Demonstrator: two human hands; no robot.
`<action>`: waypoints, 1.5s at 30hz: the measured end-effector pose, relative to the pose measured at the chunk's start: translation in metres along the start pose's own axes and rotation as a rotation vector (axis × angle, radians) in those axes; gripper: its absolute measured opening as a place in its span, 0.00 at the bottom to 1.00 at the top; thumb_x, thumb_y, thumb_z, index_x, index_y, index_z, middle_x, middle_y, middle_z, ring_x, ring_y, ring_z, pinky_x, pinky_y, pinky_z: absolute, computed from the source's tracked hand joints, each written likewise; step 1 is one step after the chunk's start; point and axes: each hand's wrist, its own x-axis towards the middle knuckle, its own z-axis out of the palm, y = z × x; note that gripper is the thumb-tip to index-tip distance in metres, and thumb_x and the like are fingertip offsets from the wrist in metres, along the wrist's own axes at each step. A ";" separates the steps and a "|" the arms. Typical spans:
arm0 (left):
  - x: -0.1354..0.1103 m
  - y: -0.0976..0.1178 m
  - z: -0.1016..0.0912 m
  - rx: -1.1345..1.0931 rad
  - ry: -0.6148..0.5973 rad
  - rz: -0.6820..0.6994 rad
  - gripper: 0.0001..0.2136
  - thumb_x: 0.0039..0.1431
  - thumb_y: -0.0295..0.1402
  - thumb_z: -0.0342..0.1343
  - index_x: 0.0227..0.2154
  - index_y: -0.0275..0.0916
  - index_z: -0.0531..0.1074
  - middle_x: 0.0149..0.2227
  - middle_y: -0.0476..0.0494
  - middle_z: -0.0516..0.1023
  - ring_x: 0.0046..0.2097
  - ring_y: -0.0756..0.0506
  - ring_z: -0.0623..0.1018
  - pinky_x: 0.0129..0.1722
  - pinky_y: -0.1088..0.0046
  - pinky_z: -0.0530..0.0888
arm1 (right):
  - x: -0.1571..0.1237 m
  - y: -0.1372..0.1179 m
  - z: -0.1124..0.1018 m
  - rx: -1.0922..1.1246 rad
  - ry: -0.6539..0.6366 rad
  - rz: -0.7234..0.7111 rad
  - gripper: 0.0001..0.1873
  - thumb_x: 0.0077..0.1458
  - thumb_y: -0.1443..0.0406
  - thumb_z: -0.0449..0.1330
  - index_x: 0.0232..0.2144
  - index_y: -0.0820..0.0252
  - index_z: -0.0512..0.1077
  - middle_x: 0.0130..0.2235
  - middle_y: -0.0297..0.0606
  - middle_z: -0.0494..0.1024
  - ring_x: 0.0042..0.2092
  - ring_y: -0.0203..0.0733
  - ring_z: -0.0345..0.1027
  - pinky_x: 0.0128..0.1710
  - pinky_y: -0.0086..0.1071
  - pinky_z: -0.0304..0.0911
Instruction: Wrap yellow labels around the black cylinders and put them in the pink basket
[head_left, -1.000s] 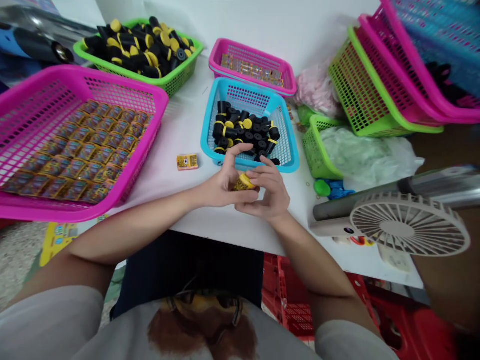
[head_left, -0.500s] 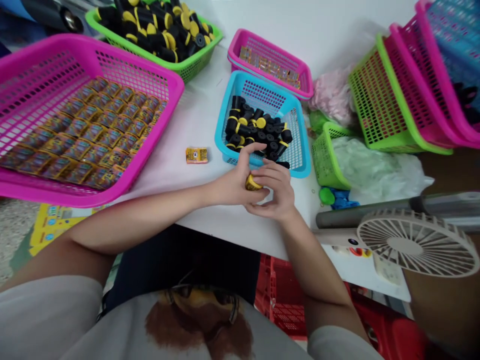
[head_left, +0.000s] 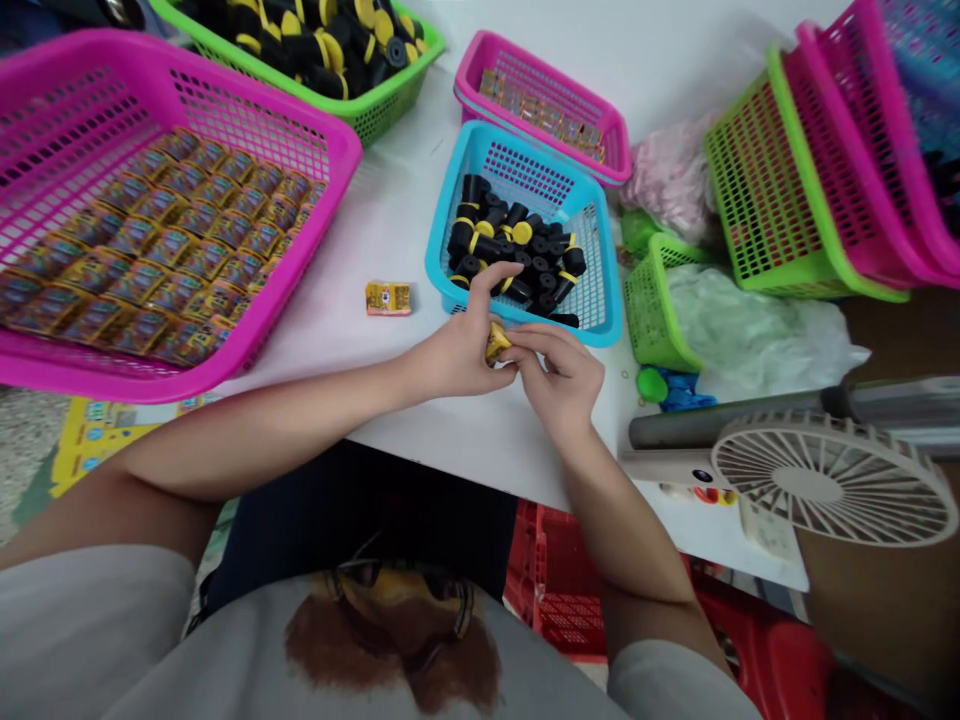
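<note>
Over the table's front edge, my left hand is curled around a small yellow printed packet, its index finger raised toward the blue basket. My right hand pinches the packet's right side between thumb and fingers. Much of the packet is hidden by my fingers. Just beyond my hands, a blue basket holds black cylinders with yellow bands or ends. A similar yellow packet lies flat on the white table, left of my hands.
At left, a large pink basket holds rows of printed packets. Behind are a green basket of black and yellow cylinders and a smaller pink basket. Stacked baskets, plastic bags and a fan stand at right.
My right hand has shifted slightly right, and its fingers have gone from spread over the packet to pinching its side. The view has moved slightly.
</note>
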 end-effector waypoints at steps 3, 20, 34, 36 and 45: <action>0.001 0.001 0.002 -0.023 -0.038 0.066 0.41 0.60 0.30 0.60 0.68 0.45 0.39 0.42 0.46 0.71 0.33 0.51 0.75 0.31 0.73 0.71 | 0.000 -0.007 0.002 -0.001 0.080 0.062 0.11 0.58 0.74 0.63 0.31 0.51 0.80 0.33 0.30 0.85 0.37 0.39 0.82 0.40 0.35 0.78; 0.001 -0.012 0.001 0.175 -0.026 0.274 0.38 0.63 0.28 0.58 0.68 0.45 0.40 0.49 0.41 0.68 0.36 0.52 0.75 0.31 0.77 0.71 | 0.005 0.002 0.000 -0.031 -0.083 -0.042 0.12 0.61 0.74 0.54 0.30 0.53 0.69 0.33 0.31 0.79 0.37 0.38 0.75 0.38 0.34 0.72; -0.006 -0.017 0.008 0.243 -0.001 0.151 0.37 0.66 0.30 0.55 0.70 0.45 0.39 0.48 0.41 0.70 0.34 0.50 0.76 0.32 0.73 0.75 | -0.006 -0.011 0.013 -0.025 0.086 0.175 0.12 0.56 0.72 0.62 0.30 0.50 0.82 0.34 0.31 0.86 0.39 0.41 0.81 0.44 0.40 0.79; -0.007 -0.014 0.008 0.270 0.002 0.120 0.36 0.66 0.31 0.55 0.70 0.43 0.41 0.48 0.41 0.71 0.36 0.48 0.77 0.33 0.72 0.75 | -0.005 -0.014 0.011 -0.010 0.106 0.200 0.12 0.55 0.72 0.63 0.29 0.50 0.81 0.32 0.30 0.85 0.37 0.41 0.81 0.42 0.40 0.79; -0.005 -0.003 -0.002 0.424 -0.047 0.040 0.31 0.64 0.29 0.53 0.69 0.41 0.51 0.47 0.41 0.77 0.36 0.47 0.79 0.36 0.74 0.75 | 0.004 -0.003 -0.001 -0.132 -0.127 -0.031 0.12 0.61 0.73 0.54 0.30 0.52 0.69 0.33 0.33 0.79 0.39 0.42 0.74 0.41 0.39 0.72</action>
